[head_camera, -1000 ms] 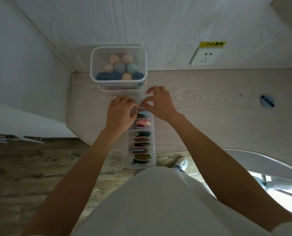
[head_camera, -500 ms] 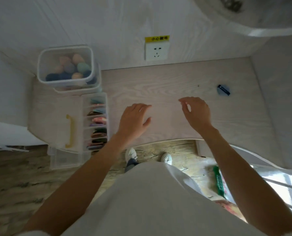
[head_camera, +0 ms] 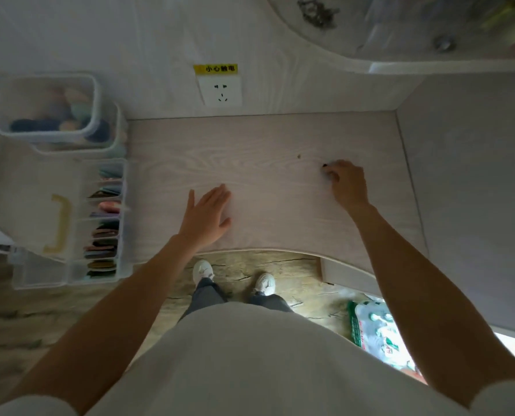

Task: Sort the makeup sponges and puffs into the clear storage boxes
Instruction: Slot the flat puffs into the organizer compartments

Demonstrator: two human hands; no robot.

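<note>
A clear storage box (head_camera: 95, 94) of rounded makeup sponges (head_camera: 44, 124) is stacked on a second clear box (head_camera: 116, 127) at the desk's back left. In front of it a clear divided box (head_camera: 124, 217) holds flat puffs (head_camera: 104, 235) in several compartments, its lid (head_camera: 34, 205) with a yellow handle folded open to the left. My left hand (head_camera: 208, 214) lies flat and open on the bare desk, right of the divided box. Far to the right, my right hand (head_camera: 347, 183) has its fingers curled over a small dark object (head_camera: 325, 165), mostly hidden.
The desk (head_camera: 265, 145) ends in a curved front edge. A wall socket (head_camera: 220, 91) with a yellow label sits on the back panel. A side panel (head_camera: 475, 190) closes the right. A shelf (head_camera: 400, 64) overhangs at top right. A green packet (head_camera: 376, 334) lies on the floor.
Both hands left the divided box and moved right. The view swung right too. My right hand reached the small blue round object that lay alone on the desk and closed over it.
</note>
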